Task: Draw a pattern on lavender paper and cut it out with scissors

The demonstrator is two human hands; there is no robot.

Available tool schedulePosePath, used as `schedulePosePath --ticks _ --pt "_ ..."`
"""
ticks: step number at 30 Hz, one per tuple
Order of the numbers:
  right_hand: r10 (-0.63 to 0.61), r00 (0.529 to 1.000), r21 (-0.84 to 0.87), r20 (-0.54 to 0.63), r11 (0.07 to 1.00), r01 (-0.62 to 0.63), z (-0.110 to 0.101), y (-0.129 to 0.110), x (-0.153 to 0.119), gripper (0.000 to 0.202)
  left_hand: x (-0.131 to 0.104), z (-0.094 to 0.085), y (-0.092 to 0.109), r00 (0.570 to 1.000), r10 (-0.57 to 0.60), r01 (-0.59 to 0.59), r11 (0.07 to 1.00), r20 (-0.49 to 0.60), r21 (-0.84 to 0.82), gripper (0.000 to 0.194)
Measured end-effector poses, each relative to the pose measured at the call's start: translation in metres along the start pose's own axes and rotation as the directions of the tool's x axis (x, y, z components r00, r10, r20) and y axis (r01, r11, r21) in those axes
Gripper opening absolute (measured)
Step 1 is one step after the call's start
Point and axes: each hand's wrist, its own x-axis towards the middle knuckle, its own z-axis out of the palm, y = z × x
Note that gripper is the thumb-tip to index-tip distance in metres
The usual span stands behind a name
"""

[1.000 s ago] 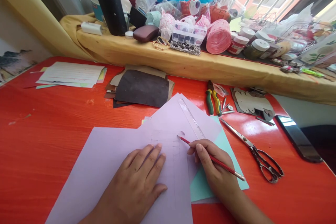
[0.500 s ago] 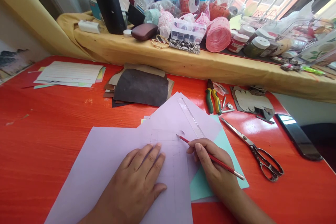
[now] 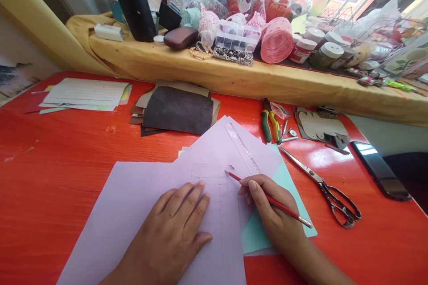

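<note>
My left hand (image 3: 177, 227) lies flat on a lilac sheet of paper (image 3: 117, 205), fingers stretched out. Faint pencil lines run across the sheet beside and above those fingers. A red pencil (image 3: 281, 205) is pinched in my right hand (image 3: 272, 209), its tip at or just over the paper near the drawn lines. Beyond the right hand, a clear ruler (image 3: 242, 147) rests on another lilac sheet (image 3: 217, 142), its near end close to the knuckles. Mint green paper (image 3: 257, 234) sticks out beneath, partly covered by the right hand and forearm.
Scissors (image 3: 323, 185), a phone (image 3: 381, 171) and green-yellow pliers (image 3: 270, 122) lie on the red table to the right. Leather pieces (image 3: 179, 109) and lined papers (image 3: 85, 92) lie toward the back left. A cloth-covered sill (image 3: 150, 62) behind holds jars and a black bottle (image 3: 132, 2).
The view has shifted very slightly. Both hands, the pencil and the paper keep almost the same places.
</note>
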Motion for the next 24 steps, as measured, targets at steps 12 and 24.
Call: schedulePosePath --ticks 12,24 --pt "0.019 1.000 0.034 -0.001 0.999 -0.019 -0.0027 0.0010 -0.0021 0.033 -0.0013 0.0010 -0.0011 1.000 0.004 -0.004 1.000 0.006 -0.009 0.044" --pt "0.021 1.000 0.061 -0.002 0.998 -0.021 -0.0024 0.0013 -0.0033 0.036 -0.0008 0.0016 -0.0018 1.000 0.009 -0.009 1.000 0.004 -0.007 0.043"
